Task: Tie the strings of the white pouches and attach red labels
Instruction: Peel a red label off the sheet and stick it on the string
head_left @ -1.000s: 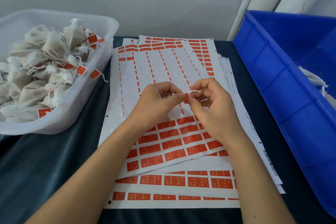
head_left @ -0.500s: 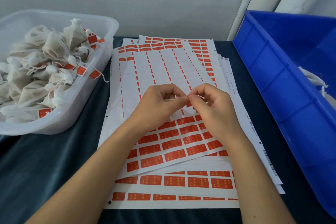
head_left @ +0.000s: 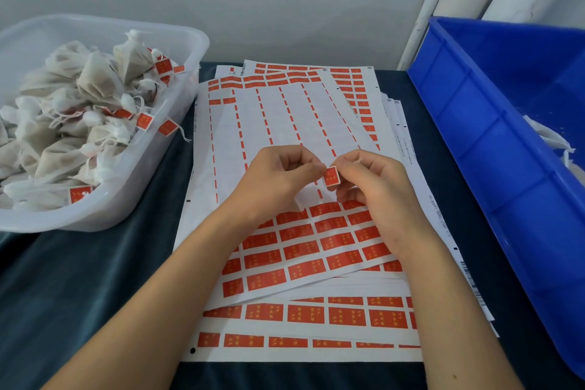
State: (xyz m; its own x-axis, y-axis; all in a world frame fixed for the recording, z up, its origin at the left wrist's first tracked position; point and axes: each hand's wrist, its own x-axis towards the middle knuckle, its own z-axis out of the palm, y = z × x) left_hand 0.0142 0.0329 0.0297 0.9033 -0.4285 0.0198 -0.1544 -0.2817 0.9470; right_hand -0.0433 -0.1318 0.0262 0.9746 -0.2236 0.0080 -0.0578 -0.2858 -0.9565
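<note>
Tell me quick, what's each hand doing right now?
Left hand: fingers curled, pinching the left edge of the small folded red paper label.
Right hand: pinching the same label's right side.

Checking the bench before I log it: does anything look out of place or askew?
One labelled string hangs over the clear tub's rim, outside it. The label sheets are fanned unevenly, not squared. Both hands pinch a red label; nothing looks damaged.
</note>
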